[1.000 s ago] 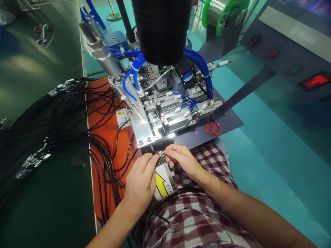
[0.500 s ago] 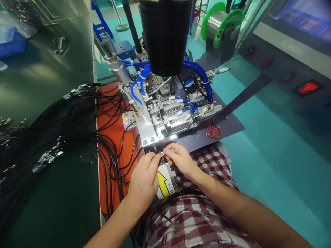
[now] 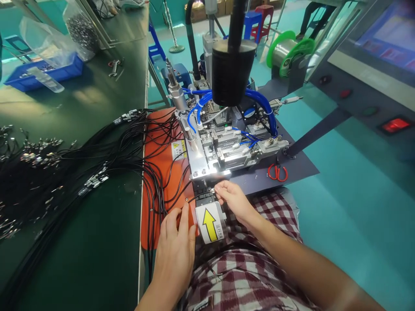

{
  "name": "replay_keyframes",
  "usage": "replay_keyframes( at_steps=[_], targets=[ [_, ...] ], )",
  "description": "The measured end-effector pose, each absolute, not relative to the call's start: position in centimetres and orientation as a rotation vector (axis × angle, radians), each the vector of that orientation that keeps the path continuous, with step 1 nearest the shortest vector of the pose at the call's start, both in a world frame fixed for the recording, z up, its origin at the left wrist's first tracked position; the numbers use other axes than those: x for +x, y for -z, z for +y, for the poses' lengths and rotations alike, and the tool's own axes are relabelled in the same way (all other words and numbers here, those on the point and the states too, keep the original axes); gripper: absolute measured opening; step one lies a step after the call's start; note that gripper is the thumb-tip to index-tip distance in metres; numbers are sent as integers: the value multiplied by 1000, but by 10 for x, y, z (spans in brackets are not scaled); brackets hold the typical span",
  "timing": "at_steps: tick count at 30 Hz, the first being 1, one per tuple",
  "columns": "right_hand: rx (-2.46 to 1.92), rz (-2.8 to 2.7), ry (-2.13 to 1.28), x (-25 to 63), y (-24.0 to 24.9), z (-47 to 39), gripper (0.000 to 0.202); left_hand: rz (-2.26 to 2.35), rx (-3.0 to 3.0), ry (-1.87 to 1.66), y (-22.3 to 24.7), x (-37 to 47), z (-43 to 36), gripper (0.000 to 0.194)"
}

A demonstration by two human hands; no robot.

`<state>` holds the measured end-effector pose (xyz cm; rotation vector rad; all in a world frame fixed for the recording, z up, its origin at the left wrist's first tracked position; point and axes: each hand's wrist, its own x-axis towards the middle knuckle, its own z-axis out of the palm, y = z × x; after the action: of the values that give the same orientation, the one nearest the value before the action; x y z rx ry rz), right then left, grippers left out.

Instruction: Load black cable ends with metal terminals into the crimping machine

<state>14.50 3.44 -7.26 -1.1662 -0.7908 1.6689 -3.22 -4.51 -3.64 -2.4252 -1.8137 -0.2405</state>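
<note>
Looks part-way along at the machine, with black cables massed to its left, metal ends grouped in clusters, though impossible to say which are finished or waiting. Just in front of the machine, to judge by the pose, seems in the midst of being placed or adjusted rather than done: near its left front corner, left hand loosely open, fingers slightly spread, apparently gripping nothing; at its near edge, right hand pinched nearly closed on the tip of a single cable, laid across the dark block beyond the arrow label.
</note>
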Motion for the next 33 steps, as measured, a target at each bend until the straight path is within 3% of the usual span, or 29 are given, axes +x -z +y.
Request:
replay_keyframes(
  at_steps=[12,24,33],
  targets=[
    [-1234,-778,-1634,158,73,30,45,-1652,-2466,273,35,-45,-31,41],
    [-1432,-640,-1542,208,105,-22,48,-1772,-2431,290,40,-47,-35,41],
    [-1420,-674,-1540,210,103,-35,43,-1850,-2532,313,27,-44,18,39]
  ],
)
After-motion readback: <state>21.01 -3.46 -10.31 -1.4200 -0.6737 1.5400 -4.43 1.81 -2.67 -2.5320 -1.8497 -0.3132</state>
